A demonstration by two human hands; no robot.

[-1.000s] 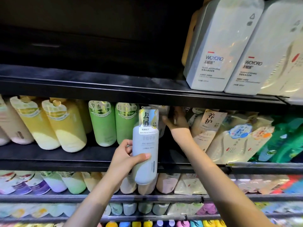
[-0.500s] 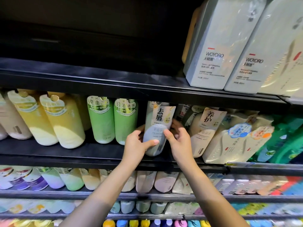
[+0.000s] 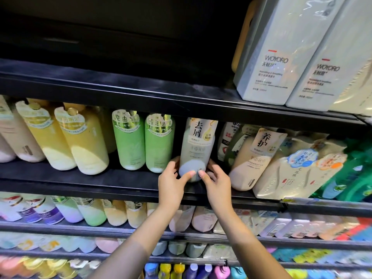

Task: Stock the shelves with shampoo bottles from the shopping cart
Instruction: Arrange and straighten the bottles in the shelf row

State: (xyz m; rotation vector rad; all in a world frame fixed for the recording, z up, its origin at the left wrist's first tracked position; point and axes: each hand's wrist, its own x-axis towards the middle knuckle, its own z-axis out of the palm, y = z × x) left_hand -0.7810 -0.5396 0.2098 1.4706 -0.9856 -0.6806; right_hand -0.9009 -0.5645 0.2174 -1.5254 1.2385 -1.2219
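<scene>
Black store shelving fills the view, seen from below eye level, with several tiers packed with bottles. On the middle tier, a pale grey-white shampoo bottle with a cream label of large dark Chinese characters stands upright near the centre, its base on the shelf board. Both hands hold it low down. The left hand curls around the bottle's lower left side, thumb across the front near the base. The right hand curls around the lower right side, its thumb also on the front, so the two thumb tips nearly meet. Both bare forearms reach up from the bottom of the view.

Just left of the held bottle stand two green bottles, close beside it. Further left are two yellow bottles and, at the edge, pale pink-white ones. Just right of the held bottle stands a cream bottle with a similar label, tilted in this wide view, with darker bottles behind the gap between them. Beyond it are cream refill pouches and green containers at the far right.

On the tier above, at right, stand two tall grey-white boxes printed WOYORO; the rest of that tier is dark. Lower tiers hold rows of pastel bottles in purple, green, peach and pink.
</scene>
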